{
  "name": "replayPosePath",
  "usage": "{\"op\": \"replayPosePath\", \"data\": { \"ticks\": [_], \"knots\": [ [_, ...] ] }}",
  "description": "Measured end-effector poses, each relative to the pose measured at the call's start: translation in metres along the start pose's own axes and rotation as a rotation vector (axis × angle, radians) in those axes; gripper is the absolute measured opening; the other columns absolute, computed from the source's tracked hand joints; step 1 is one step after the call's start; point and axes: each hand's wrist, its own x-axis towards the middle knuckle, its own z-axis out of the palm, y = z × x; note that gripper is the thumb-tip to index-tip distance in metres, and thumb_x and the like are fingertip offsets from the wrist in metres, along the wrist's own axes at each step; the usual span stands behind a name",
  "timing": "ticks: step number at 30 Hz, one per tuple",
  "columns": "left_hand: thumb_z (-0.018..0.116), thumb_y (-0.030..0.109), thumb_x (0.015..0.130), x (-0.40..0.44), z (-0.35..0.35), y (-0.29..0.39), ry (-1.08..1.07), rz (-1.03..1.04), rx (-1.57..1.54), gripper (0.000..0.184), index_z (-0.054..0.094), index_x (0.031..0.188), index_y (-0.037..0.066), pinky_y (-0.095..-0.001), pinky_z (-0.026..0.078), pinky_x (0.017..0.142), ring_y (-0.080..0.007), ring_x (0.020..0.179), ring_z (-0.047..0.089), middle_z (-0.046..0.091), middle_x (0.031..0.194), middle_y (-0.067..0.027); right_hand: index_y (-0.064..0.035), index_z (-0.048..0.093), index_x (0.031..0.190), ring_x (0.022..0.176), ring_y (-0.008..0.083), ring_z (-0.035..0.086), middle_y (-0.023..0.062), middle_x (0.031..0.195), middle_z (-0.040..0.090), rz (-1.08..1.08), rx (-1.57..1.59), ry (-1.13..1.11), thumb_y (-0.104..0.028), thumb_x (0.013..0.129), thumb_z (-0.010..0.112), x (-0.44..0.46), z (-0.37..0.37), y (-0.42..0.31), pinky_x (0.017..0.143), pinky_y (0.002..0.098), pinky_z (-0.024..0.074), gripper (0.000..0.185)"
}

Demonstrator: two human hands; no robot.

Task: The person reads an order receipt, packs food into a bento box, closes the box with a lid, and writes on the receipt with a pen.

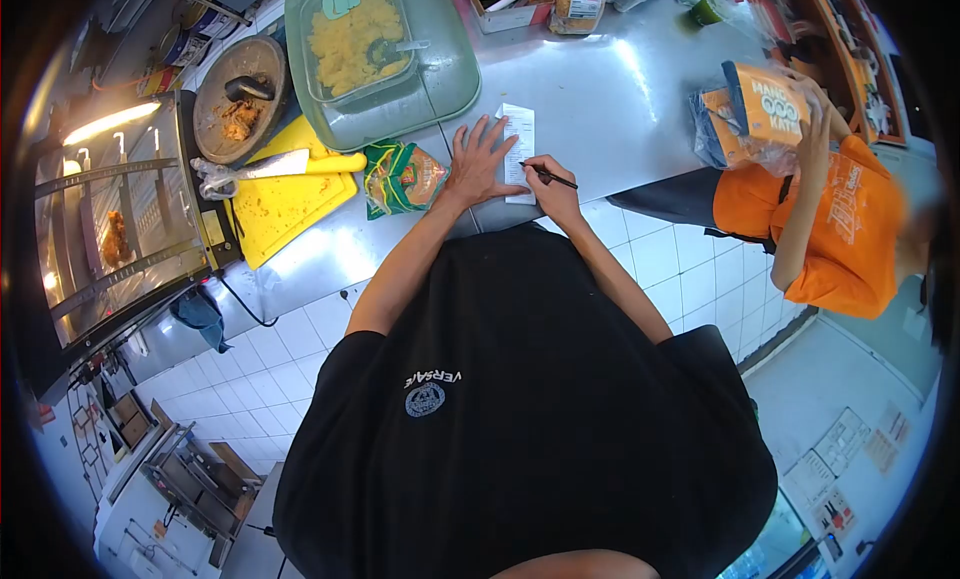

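Observation:
A narrow white printed slip of paper point(519, 127) lies on the steel counter in front of me. My left hand point(478, 167) rests flat on its left side, fingers spread. In my right hand point(553, 201) is a dark pen point(562, 180), its tip at the paper. Just left of my left hand sits a green and orange plastic packet point(400, 182). What is written on the slip is too small to read.
A yellow cutting board point(290, 209) with a knife point(270, 167) lies to the left, near a pan point(215, 119) and a lit glass display case point(110, 219). Behind stands a green tub point(440, 89). At right, a person in an orange shirt point(850, 239) holds orange printed packaging point(765, 104).

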Motion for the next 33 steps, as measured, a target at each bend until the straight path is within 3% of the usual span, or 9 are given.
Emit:
{"op": "replayPosePath", "data": {
  "ticks": [11,18,21,27,29,33],
  "knots": [
    [0.068,0.076,0.064,0.003,-0.001,0.004,0.002,-0.033,0.035,0.098,0.053,0.138,0.012,-0.0672,0.01,0.112,-0.0364,0.143,0.025,0.035,0.153,-0.0095,-0.002,0.065,0.094,0.066,0.0114,0.058,0.0074,0.074,0.065,-0.037,-0.133,-0.042,-0.012,0.087,0.064,0.0,-0.005,-0.001,0.064,0.028,0.0478,0.012],
    [0.065,0.08,0.063,0.002,0.0,0.003,-0.001,-0.018,0.067,0.105,0.049,0.141,0.01,-0.0687,0.009,0.112,-0.0371,0.145,0.022,0.031,0.156,-0.009,-0.0019,0.066,0.097,0.07,0.0144,0.063,0.0088,0.079,0.068,0.022,-0.062,-0.039,-0.014,0.088,0.065,-0.006,-0.003,-0.002,0.067,0.0289,0.05,0.015],
    [0.067,0.077,0.064,0.002,-0.001,0.003,-0.05,-0.007,0.079,0.108,0.044,0.144,0.009,-0.0691,0.011,0.111,-0.0366,0.146,0.019,0.028,0.158,-0.0075,0.0007,0.066,0.099,0.074,0.0074,0.06,0.0043,0.082,0.067,-0.034,-0.088,-0.062,-0.012,0.09,0.065,-0.003,-0.001,0.0,0.068,0.0243,0.0484,0.016],
    [0.067,0.077,0.063,0.0,0.001,0.002,-0.048,0.004,0.079,0.11,0.042,0.145,0.007,-0.0702,0.011,0.111,-0.037,0.146,0.02,0.027,0.159,-0.0078,0.0,0.066,0.102,0.076,0.0093,0.06,0.0071,0.085,0.068,-0.107,-0.16,-0.06,-0.011,0.091,0.065,-0.002,0.001,-0.006,0.07,0.025,0.0483,0.016],
    [0.067,0.077,0.064,0.0,0.002,0.001,-0.042,0.008,0.075,0.11,0.042,0.145,0.006,-0.0703,0.011,0.111,-0.0371,0.146,0.02,0.028,0.158,-0.008,-0.0033,0.068,0.101,0.08,0.0204,0.064,0.0119,0.086,0.066,-0.101,-0.158,-0.063,-0.014,0.088,0.066,-0.002,0.002,-0.009,0.073,0.0322,0.05,0.016],
    [0.066,0.076,0.065,-0.001,0.006,-0.002,-0.033,0.013,0.047,0.109,0.042,0.144,0.005,-0.0702,0.011,0.111,-0.0371,0.145,0.021,0.032,0.154,-0.0088,-0.0027,0.067,0.099,0.079,0.0183,0.065,0.0113,0.086,0.067,-0.088,-0.158,-0.06,-0.012,0.088,0.065,-0.002,0.001,-0.004,0.072,0.0314,0.0504,0.015]
  ]
}}
